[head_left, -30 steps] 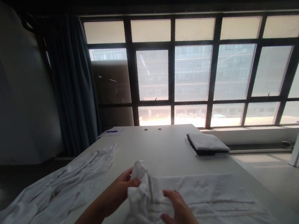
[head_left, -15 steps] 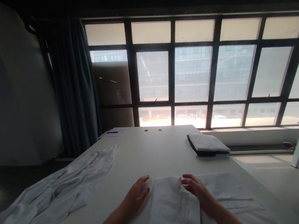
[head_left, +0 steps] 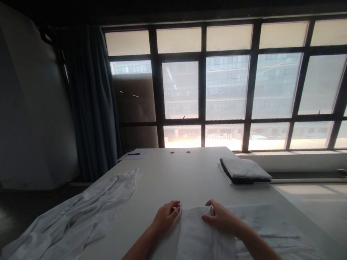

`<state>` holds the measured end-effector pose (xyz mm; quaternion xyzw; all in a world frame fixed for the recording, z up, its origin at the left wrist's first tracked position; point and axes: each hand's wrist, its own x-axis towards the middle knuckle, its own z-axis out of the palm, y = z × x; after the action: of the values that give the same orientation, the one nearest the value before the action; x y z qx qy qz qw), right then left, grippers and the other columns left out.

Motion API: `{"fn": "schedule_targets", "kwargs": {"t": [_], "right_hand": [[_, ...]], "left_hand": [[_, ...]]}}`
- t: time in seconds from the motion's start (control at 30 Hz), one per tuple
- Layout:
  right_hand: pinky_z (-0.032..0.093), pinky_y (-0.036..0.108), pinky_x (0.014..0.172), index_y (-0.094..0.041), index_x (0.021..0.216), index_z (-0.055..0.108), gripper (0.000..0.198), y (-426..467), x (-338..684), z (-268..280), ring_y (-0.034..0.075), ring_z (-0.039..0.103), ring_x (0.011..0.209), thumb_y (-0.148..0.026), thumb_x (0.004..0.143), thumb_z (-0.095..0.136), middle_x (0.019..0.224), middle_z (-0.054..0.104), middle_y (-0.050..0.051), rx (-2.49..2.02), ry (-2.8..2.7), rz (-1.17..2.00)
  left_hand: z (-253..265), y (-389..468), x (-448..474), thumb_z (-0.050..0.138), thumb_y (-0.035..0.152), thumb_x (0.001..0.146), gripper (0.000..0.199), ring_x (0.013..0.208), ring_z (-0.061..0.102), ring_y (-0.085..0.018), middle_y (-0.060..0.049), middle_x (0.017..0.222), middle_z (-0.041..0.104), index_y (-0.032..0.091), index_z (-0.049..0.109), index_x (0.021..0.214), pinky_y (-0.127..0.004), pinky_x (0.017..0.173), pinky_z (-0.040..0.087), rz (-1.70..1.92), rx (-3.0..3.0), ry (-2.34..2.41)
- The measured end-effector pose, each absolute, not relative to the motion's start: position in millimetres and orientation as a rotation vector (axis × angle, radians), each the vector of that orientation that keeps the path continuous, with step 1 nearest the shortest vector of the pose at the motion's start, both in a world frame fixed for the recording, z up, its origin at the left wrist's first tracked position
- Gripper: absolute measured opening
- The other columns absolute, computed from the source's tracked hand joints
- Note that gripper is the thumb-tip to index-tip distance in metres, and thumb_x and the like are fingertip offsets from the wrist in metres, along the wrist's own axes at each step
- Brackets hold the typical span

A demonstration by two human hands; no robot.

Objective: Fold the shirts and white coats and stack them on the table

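A long folded white cloth garment [head_left: 194, 244] lies in front of me on the white table, its layers turned over along the right side. My left hand [head_left: 166, 217] is at its far left corner, thumb and fingers brought together on the edge. At the far edge, towards the right, my right hand [head_left: 222, 218] pinches a raised fold of the same cloth between thumb and fingers. More white fabric [head_left: 274, 226] spreads flat under and beyond my right forearm; I cannot tell whether it is a separate piece.
A crumpled white garment [head_left: 82, 219] lies along the left side of the white table [head_left: 157, 177]. Folded white and black cloths [head_left: 244, 169] are stacked at the right edge. Paper with a blue pen [head_left: 134, 154] rests at the far left. Windows and a dark curtain [head_left: 94, 107] stand beyond.
My left hand has moved right onto the cloth's corner and its fingers have closed. The right hand has shifted slightly left and pinches the fold. The view has turned slightly left.
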<state>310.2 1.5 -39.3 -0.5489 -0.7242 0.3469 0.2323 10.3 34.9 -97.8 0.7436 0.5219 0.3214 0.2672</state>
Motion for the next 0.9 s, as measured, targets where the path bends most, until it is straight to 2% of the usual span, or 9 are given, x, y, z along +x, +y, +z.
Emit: {"fn": "schedule_targets", "kwargs": {"t": [0.13, 0.23, 0.33, 0.47, 0.53, 0.6, 0.7, 0.8, 0.9], "right_hand": [[0.043, 0.027, 0.064, -0.020, 0.106, 0.059, 0.039, -2.4, 316.8, -34.1, 0.019, 0.062, 0.079, -0.041, 0.076, 0.073, 0.087, 0.068, 0.002, -1.536, -1.928, 1.150], [0.043, 0.025, 0.061, -0.021, 0.105, 0.060, 0.037, -4.4, 312.7, -25.2, 0.016, 0.061, 0.073, -0.043, 0.077, 0.073, 0.081, 0.067, -0.001, -1.370, -1.800, 1.310], [0.046, 0.026, 0.062, -0.021, 0.105, 0.061, 0.039, -4.6, 292.2, -7.6, 0.016, 0.062, 0.070, -0.046, 0.076, 0.074, 0.079, 0.067, -0.002, -1.144, -1.635, 1.481], [0.049, 0.029, 0.064, -0.022, 0.110, 0.060, 0.048, -5.2, 240.1, 18.9, 0.015, 0.062, 0.065, -0.049, 0.074, 0.077, 0.075, 0.066, -0.003, -1.005, -1.433, 1.690], [0.052, 0.034, 0.071, -0.023, 0.115, 0.058, 0.054, -7.6, 208.9, 25.1, 0.017, 0.066, 0.070, -0.057, 0.076, 0.074, 0.079, 0.068, -0.001, -0.835, -1.361, 1.860], [0.051, 0.039, 0.084, -0.022, 0.117, 0.057, 0.060, -10.6, 180.0, 23.2, 0.020, 0.069, 0.088, -0.063, 0.077, 0.072, 0.095, 0.072, 0.005, -0.659, -1.294, 1.959], [0.048, 0.039, 0.091, -0.021, 0.112, 0.059, 0.060, -13.1, 151.9, 10.0, 0.022, 0.067, 0.104, -0.066, 0.074, 0.073, 0.113, 0.071, 0.011, -0.651, -1.313, 1.882], [0.051, 0.040, 0.085, -0.019, 0.108, 0.060, 0.052, -15.8, 150.3, -2.9, 0.024, 0.068, 0.098, -0.061, 0.078, 0.068, 0.111, 0.070, 0.013, -0.829, -1.495, 1.728], [0.050, 0.043, 0.088, -0.018, 0.110, 0.064, 0.042, -28.0, 170.9, -10.7, 0.027, 0.066, 0.100, -0.052, 0.085, 0.060, 0.110, 0.070, 0.014, -1.042, -1.872, 1.328]], "left_hand": [[-97.3, 32.3, 10.7, 0.048, 0.054, 0.091, 0.047, 0.100, 0.067, -0.023, -0.011, 0.112, 0.072, 0.017, 0.063, 0.116, -0.032, 0.088, 0.049, 0.981, 1.873, 1.373], [-87.1, 33.1, 6.3, 0.046, 0.055, 0.087, 0.049, 0.097, 0.068, -0.023, -0.013, 0.108, 0.071, 0.016, 0.059, 0.113, -0.034, 0.084, 0.051, 1.034, 1.751, 1.363], [-58.9, 34.6, -4.1, 0.047, 0.052, 0.086, 0.046, 0.097, 0.069, -0.024, -0.014, 0.111, 0.071, 0.016, 0.056, 0.114, -0.034, 0.077, 0.052, 1.057, 1.655, 1.352], [2.5, 25.2, -26.5, 0.048, 0.048, 0.090, 0.040, 0.105, 0.068, -0.022, -0.011, 0.118, 0.070, 0.020, 0.054, 0.118, -0.033, 0.085, 0.050, 1.138, 1.613, 1.313], [33.9, 15.5, -40.5, 0.052, 0.048, 0.090, 0.040, 0.106, 0.068, -0.024, -0.012, 0.118, 0.070, 0.019, 0.054, 0.117, -0.035, 0.086, 0.050, 1.223, 1.580, 1.302], [59.7, 4.7, -56.1, 0.054, 0.050, 0.091, 0.041, 0.108, 0.067, -0.025, -0.012, 0.119, 0.069, 0.019, 0.055, 0.118, -0.037, 0.088, 0.050, 1.274, 1.620, 1.328], [85.5, -11.8, -79.9, 0.055, 0.055, 0.091, 0.044, 0.109, 0.066, -0.027, -0.011, 0.116, 0.070, 0.019, 0.058, 0.116, -0.039, 0.091, 0.050, 1.300, 1.762, 1.426], [99.0, -30.5, -95.9, 0.057, 0.058, 0.090, 0.047, 0.110, 0.065, -0.027, -0.010, 0.115, 0.070, 0.020, 0.061, 0.116, -0.039, 0.095, 0.049, 1.158, 1.923, 1.513], [102.5, -49.8, -95.7, 0.057, 0.058, 0.091, 0.048, 0.113, 0.063, -0.027, -0.009, 0.123, 0.068, 0.024, 0.062, 0.125, -0.037, 0.096, 0.049, 0.812, 2.020, 1.498]]}}
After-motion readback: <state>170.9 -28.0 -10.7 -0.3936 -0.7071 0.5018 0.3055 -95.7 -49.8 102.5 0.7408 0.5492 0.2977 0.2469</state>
